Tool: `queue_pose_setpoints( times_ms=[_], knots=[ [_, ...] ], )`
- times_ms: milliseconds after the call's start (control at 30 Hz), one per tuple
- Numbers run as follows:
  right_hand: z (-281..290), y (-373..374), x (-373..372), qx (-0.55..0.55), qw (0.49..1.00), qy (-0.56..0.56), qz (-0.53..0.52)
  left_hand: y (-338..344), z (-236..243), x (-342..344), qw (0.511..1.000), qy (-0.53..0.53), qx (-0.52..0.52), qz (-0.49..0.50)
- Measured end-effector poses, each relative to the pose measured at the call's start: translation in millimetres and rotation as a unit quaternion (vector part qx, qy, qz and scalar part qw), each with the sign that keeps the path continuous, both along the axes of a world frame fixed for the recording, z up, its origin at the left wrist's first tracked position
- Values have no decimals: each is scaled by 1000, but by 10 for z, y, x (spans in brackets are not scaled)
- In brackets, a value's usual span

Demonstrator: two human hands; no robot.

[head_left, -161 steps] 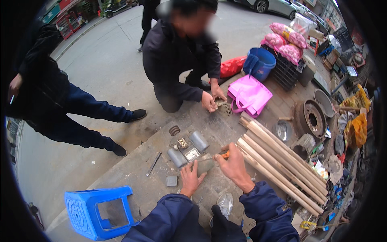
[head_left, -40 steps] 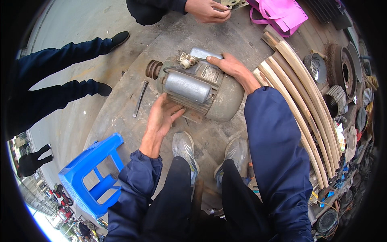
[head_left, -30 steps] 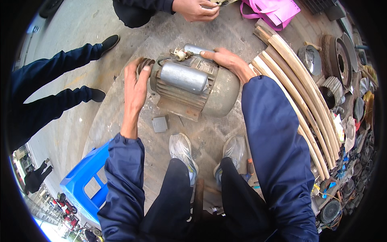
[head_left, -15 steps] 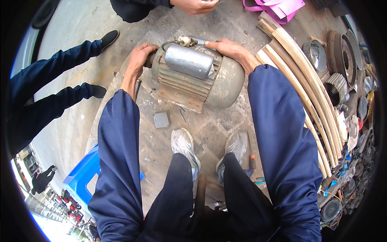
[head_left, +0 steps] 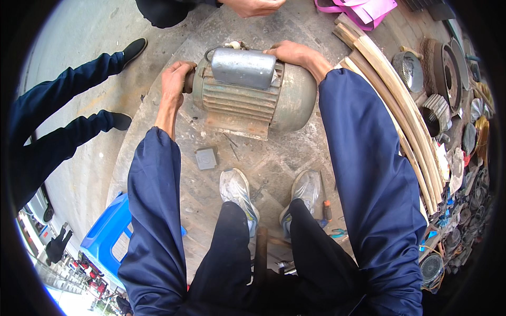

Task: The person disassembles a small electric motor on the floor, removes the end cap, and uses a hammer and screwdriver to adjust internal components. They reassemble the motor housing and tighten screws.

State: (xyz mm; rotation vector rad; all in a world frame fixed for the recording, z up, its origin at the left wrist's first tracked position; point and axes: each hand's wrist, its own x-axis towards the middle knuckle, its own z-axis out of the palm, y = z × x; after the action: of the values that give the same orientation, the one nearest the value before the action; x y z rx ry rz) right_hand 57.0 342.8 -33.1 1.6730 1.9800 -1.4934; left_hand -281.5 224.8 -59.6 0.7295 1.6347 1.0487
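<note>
A grey-green electric motor (head_left: pixel 237 105) with a ribbed body lies on the pavement in front of my shoes, a silver capacitor (head_left: pixel 243 67) on top. My left hand (head_left: pixel 176 79) is closed on the pulley (head_left: pixel 188 84) at the motor's left end. My right hand (head_left: pixel 292 53) grips the top right of the motor beside the capacitor, its fingertips partly hidden. Between motor and shoes lies a small grey metal box (head_left: pixel 206 158). An orange-handled screwdriver (head_left: pixel 327 209) is by my right shoe.
Wooden battens (head_left: pixel 385 68) lie at the right, beside a rusty wheel rim (head_left: pixel 449 79) and scrap. A blue plastic stool (head_left: pixel 103 234) stands lower left. A standing person's legs (head_left: pixel 79 79) are at the left. Another person's hand (head_left: pixel 253 6) and a pink bag (head_left: pixel 358 10) are at the top.
My left hand has moved from under the motor's near side up to the pulley. The motor has shifted slightly away from me over the last second, my right hand staying on its top.
</note>
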Motion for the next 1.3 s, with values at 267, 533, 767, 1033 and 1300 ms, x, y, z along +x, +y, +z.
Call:
queue_pose_setpoints(
  times_ms=[267, 533, 767, 1033, 1300],
  knots=[
    [28, 158, -38, -11, 996, -57, 63, 23, -76, 19, 999, 4, 14, 28],
    [76, 78, 6, 65, 997, -19, 37, 56, -73, -25, 1000, 28, -11, -2],
    [802, -944, 244, 122, 982, -28, -145, -595, 120, 227, 943, 315, 109, 24],
    [834, -1555, 108, 256, 959, -23, -117, -2388, 22, 1184, 983, 169, -61, 45],
    [671, -1489, 274, 305, 950, -22, -63, -2511, -287, 1529, 962, 235, -54, -128]
  ],
)
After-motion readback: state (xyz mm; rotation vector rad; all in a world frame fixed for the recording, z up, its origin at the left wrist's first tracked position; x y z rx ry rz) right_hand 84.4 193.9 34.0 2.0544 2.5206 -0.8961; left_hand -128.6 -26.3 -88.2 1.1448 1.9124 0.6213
